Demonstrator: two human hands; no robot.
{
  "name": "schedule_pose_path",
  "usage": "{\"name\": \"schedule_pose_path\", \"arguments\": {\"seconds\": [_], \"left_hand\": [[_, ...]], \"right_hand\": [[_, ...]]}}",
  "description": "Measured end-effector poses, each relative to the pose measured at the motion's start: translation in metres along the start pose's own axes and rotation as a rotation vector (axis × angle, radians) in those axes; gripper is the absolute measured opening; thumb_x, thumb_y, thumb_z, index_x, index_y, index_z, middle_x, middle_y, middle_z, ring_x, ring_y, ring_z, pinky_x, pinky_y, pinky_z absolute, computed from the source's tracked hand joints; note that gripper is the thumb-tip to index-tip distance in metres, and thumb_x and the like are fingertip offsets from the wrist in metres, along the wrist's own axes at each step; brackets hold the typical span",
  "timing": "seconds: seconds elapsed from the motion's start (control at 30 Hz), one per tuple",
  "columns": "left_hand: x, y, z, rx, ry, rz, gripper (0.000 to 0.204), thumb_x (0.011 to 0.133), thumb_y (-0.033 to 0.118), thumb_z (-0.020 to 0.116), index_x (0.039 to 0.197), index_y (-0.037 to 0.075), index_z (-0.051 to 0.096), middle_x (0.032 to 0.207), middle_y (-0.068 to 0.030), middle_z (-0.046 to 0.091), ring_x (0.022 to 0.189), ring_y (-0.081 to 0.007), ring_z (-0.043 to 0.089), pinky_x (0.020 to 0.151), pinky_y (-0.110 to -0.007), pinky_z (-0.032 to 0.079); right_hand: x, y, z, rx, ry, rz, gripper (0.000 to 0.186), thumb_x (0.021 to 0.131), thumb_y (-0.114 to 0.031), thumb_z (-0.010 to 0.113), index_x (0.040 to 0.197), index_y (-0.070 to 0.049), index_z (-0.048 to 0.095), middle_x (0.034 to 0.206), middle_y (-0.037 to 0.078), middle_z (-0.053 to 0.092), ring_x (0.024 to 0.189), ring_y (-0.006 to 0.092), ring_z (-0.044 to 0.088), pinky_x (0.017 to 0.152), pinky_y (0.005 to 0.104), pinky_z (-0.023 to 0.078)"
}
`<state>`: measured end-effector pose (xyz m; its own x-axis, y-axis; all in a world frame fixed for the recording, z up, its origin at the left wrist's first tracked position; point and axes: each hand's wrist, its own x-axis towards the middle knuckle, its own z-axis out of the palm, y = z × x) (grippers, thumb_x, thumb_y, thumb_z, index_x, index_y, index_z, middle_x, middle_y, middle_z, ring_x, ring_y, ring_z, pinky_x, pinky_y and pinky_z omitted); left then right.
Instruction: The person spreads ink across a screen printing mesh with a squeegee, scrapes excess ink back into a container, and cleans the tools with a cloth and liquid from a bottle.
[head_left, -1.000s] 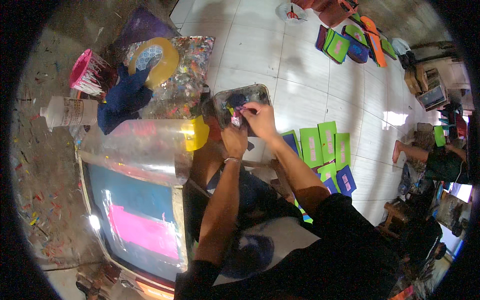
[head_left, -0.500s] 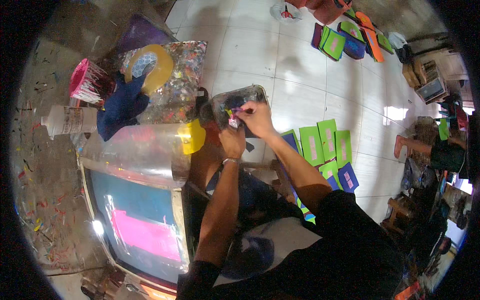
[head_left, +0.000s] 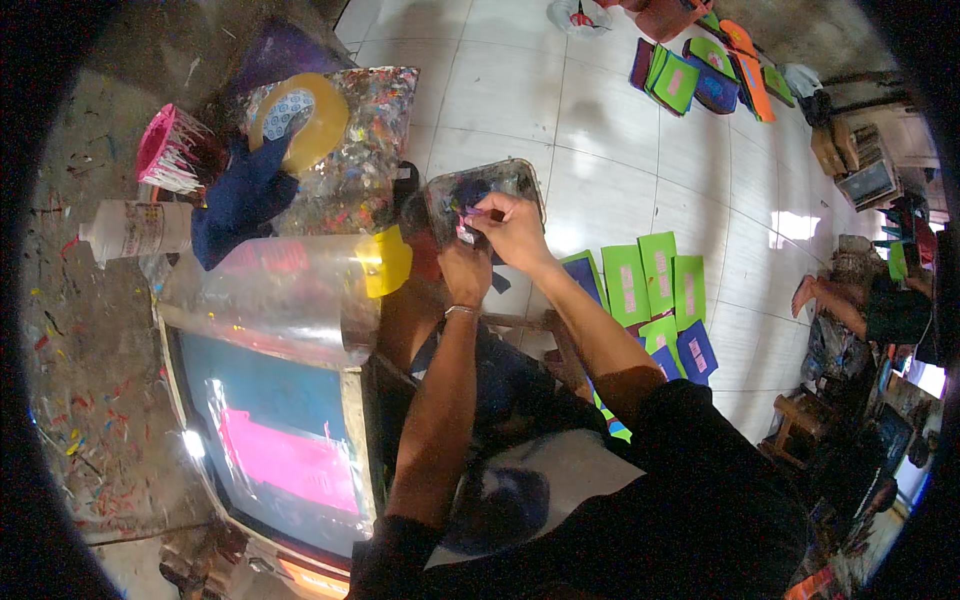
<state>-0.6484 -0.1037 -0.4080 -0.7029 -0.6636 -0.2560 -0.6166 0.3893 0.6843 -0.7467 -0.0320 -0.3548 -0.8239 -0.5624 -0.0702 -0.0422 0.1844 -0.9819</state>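
Note:
Both hands work close together over a dark, stained rectangular tub (head_left: 533, 178) on the tiled floor. My left hand (head_left: 466, 275) is closed around a small pink-and-white piece (head_left: 464, 230), too small to name. Just to its right, my right hand (head_left: 516, 235) pinches a purple bit at the top of that same piece; its fingertips touch or nearly touch the left hand's fingers. Dark contents lie inside the tub, partly hidden by the hands.
At left a framed screen (head_left: 290, 460) bears a pink paint band. Beyond it are a clear plastic sheet (head_left: 300, 290), tape roll (head_left: 335, 120), dark blue cloth (head_left: 240, 200), white bottle (head_left: 140, 230) and pink-stained pot (head_left: 170, 150). Green and blue pieces (head_left: 658, 270) lie right; another person's leg (head_left: 830, 300) shows.
The view has shifted slightly. My right fingers stay pinched at the small piece, which has tilted a little; a yellowish bit seen beside it before is now mostly out of sight.

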Motion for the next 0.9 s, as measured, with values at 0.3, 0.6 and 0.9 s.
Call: {"name": "schedule_pose_path", "arguments": {"seconds": [0.3, 0.6, 0.9], "left_hand": [[-0.003, 0.017, -0.001, -0.08, -0.018, -0.069, 0.032, 0.077, 0.024, 0.063, 0.07, -0.007, 0.063, 0.077, -0.0275, 0.064, 0.076, -0.0424, 0.063, 0.074, -0.049, 0.047], [-0.012, 0.047, -0.007, 0.121, 0.115, 0.054, 0.033, 0.08, 0.026, 0.064, 0.076, -0.007, 0.064, 0.073, -0.0268, 0.064, 0.07, -0.043, 0.064, 0.07, -0.05, 0.049], [-0.015, 0.033, -0.014, 0.143, 0.15, 0.129, 0.031, 0.078, 0.023, 0.064, 0.07, -0.007, 0.063, 0.071, -0.0275, 0.063, 0.071, -0.0443, 0.062, 0.07, -0.052, 0.046]], "right_hand": [[0.004, -0.011, -0.016, -0.198, -0.012, -0.014, 0.009, 0.078, -0.004, 0.071, 0.084, 0.002, 0.066, 0.076, 0.008, 0.068, 0.068, 0.012, 0.06, 0.065, 0.0264, 0.048], [0.019, 0.018, -0.033, -0.256, 0.024, -0.001, 0.013, 0.072, -0.012, 0.072, 0.077, -0.001, 0.068, 0.078, 0.016, 0.069, 0.07, 0.0249, 0.068, 0.064, 0.0326, 0.052], [0.002, -0.006, -0.019, 0.032, -0.089, 0.075, 0.014, 0.071, -0.007, 0.075, 0.077, 0.002, 0.066, 0.072, 0.009, 0.068, 0.066, 0.0099, 0.06, 0.061, 0.0275, 0.049]]}}
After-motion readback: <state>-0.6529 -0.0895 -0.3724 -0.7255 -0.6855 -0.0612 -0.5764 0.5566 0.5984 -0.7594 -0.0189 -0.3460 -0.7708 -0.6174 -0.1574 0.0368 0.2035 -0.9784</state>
